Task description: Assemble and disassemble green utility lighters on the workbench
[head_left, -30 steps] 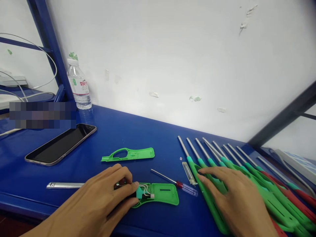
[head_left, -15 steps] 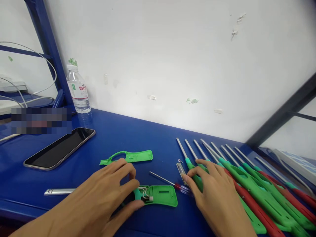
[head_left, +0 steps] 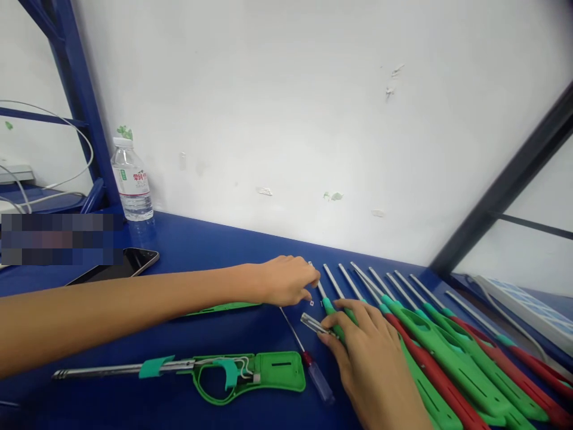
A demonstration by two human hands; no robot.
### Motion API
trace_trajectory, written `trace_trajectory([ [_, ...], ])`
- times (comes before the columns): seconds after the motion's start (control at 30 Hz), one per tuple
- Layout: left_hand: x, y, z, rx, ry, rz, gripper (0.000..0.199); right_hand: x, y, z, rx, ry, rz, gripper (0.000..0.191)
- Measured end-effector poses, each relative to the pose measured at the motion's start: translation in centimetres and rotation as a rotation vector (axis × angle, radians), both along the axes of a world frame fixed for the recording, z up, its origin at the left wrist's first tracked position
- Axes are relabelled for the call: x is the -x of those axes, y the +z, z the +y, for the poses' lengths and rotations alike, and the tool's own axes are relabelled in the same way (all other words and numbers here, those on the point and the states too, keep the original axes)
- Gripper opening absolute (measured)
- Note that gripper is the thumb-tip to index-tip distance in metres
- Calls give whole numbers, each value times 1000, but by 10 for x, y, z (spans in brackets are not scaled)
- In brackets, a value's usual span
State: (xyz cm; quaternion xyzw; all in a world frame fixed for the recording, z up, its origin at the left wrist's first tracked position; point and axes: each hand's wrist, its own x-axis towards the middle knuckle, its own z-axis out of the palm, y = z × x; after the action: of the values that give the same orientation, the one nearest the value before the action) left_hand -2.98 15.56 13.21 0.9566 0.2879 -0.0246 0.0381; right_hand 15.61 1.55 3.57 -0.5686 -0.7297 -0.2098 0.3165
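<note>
My left hand reaches across to the middle, fingers bent together just above a tiny pale part; whether it grips anything is hidden. Between the thumb and fingers of my right hand is a small clear plastic piece, beside the row of lighters. An opened green lighter half lies in front, with white wires, a teal trigger and a metal tube. Behind my left forearm, the other green shell half is mostly covered. A screwdriver with a clear handle lies between the opened lighter and my right hand.
Several green and red long-necked lighters lie side by side at the right. A phone and a water bottle stand or lie at the left. The white wall rises behind the blue table; a power strip is far right.
My left hand has left the opened lighter and moved right and away, toward the tiny part. The clear piece in my right hand has turned flatter. The view has shifted slightly.
</note>
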Motion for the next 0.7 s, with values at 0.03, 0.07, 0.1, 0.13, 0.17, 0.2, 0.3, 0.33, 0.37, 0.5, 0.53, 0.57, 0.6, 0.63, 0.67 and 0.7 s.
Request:
trace_trajectory([
  [0.03, -3, -6, 6, 52, 15, -10, 37, -3, 2, -1, 2, 19, 30, 33],
  [0.07, -5, -11, 10, 102, 27, -22, 38, -6, 4, -3, 7, 38, 66, 33],
  [0.1, -7, -16, 13, 146, 38, -36, 38, -10, 8, -5, 8, 53, 106, 32],
  [0.13, -9, -20, 16, 185, 49, -52, 38, -12, 11, -6, 6, 61, 148, 30],
  [0.17, -10, -24, 17, 217, 58, -70, 38, -15, 15, -8, -3, 62, 186, 27],
  [0.2, -11, -27, 18, 244, 66, -89, 38, -16, 19, -9, -14, 65, 211, 24],
  [0.3, -14, -33, 19, 298, 84, -136, 39, -17, 27, -11, -68, 45, 262, 20],
  [0.33, -15, -34, 19, 309, 86, -146, 39, -17, 28, -10, -80, 38, 273, 22],
  [0.37, -15, -34, 19, 318, 87, -152, 40, -17, 28, -10, -81, 35, 284, 24],
  [0.5, -14, -26, 15, 321, 78, -157, 39, -23, 26, -9, -60, 66, 280, 33],
  [0.53, -13, -22, 12, 311, 76, -161, 38, -26, 26, -9, -65, 71, 280, 34],
  [0.57, -11, -18, 9, 297, 77, -170, 38, -28, 26, -9, -74, 72, 286, 33],
  [0.6, -8, -13, 5, 281, 81, -184, 37, -29, 26, -9, -80, 79, 291, 33],
  [0.63, -4, -7, 0, 264, 87, -206, 36, -30, 26, -9, -78, 91, 297, 32],
  [0.67, 2, -1, -5, 247, 95, -235, 34, -30, 27, -9, -69, 107, 303, 30],
  [0.7, 9, 4, -13, 230, 103, -272, 31, -29, 28, -8, -62, 129, 308, 28],
])
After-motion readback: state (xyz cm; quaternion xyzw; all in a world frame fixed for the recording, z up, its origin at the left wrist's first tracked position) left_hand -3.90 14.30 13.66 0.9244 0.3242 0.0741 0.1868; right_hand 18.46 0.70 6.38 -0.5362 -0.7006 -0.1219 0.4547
